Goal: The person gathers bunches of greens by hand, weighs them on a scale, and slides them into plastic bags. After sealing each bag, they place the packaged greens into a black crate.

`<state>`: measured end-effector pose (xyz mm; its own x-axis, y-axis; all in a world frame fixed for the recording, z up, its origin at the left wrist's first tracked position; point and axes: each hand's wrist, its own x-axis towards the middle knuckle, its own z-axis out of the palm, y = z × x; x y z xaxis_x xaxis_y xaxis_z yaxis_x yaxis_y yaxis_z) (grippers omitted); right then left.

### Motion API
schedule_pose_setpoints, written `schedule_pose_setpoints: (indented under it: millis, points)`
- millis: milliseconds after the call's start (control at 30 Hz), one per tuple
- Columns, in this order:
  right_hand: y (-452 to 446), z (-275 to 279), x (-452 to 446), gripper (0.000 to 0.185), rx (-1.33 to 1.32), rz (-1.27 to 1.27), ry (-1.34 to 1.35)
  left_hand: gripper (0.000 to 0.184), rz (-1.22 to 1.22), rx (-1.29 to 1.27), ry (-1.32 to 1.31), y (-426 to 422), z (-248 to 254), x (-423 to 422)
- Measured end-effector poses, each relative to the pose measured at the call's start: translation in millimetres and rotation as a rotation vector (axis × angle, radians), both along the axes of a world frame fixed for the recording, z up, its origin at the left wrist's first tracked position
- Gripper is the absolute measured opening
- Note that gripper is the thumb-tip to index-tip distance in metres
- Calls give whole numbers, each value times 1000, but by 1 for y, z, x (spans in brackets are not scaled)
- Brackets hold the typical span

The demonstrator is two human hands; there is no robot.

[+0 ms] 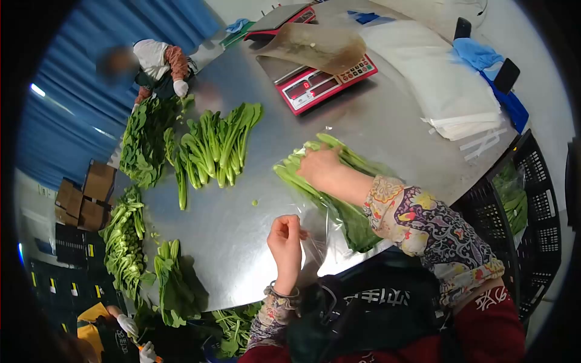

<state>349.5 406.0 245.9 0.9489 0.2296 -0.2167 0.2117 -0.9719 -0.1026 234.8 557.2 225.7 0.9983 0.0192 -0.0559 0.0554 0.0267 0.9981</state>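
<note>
A bunch of leafy greens (pixel 358 228) lies on the steel table, pale stalks pointing away from me and leaves toward my apron. Clear plastic bag film (pixel 319 233) shows around it. My right hand (pixel 322 167) is over the stalks with its fingers curled round them; the fingertips are partly hidden. Left of the bunch, my left hand (pixel 284 242) is closed in a pinch at the edge of the film. Another pile of greens (pixel 219 145) rests farther off to the left.
A red scale (pixel 327 85) holds a stained sheet (pixel 308 47). White bags (pixel 439 78) are stacked at the right, above a black crate (pixel 532 199). More greens (pixel 124 236) line the left table edge. Two co-workers wearing gloves (pixel 181 88) stand at the left.
</note>
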Motion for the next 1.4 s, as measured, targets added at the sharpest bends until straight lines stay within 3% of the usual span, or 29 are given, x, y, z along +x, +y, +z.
schedule_pose_setpoints:
  millis: [67, 200, 333, 433, 500, 567, 600, 700, 767, 867, 967, 1167, 1267, 1300, 1400]
  points:
    - [11, 0, 6, 59, 52, -18, -19, 19, -3, -147, 168, 4, -1, 4]
    - [23, -7, 11, 80, 80, -142, 105, 25, -101, -192, 393, 2, 4, 9]
    - [25, -13, 28, 80, 38, -210, 178, 35, -76, 167, 106, -7, -2, 7]
    - [31, -11, 38, 77, 11, -234, 261, 30, -29, 399, -153, -9, 1, 6]
    - [35, -20, 44, 76, -30, -250, 257, 23, -171, 635, -432, 5, 0, 5]
    - [24, -43, 46, 75, -56, -318, 18, 9, -296, 812, -681, 6, 23, -11]
    - [20, -47, 43, 75, -66, -345, -99, 7, -348, 730, -752, 4, 34, -17]
    - [3, -28, 58, 77, 10, -395, 109, 11, -456, 563, -867, 9, 56, -29]
    - [-5, -24, 67, 79, 51, -420, 172, 19, -541, 511, -945, 17, 61, -31]
    - [-16, -13, 69, 78, 162, -425, 186, 16, -655, 464, -948, 28, 56, -26]
    - [-43, -22, 92, 75, 140, -117, 197, 14, -756, 397, -829, 48, 53, -33]
    - [-91, -21, 74, 71, 445, -24, -23, 13, -850, 343, -783, 53, 68, -51]
    - [-125, 0, 45, 62, 946, -48, -24, 17, -917, 392, -731, 54, 69, -57]
    - [-135, 8, 28, 56, 1092, -179, 25, 18, -910, 395, -699, 55, 67, -61]
    - [-183, 6, -30, 55, 1051, -249, 77, 20, -884, 357, -652, 58, 62, -65]
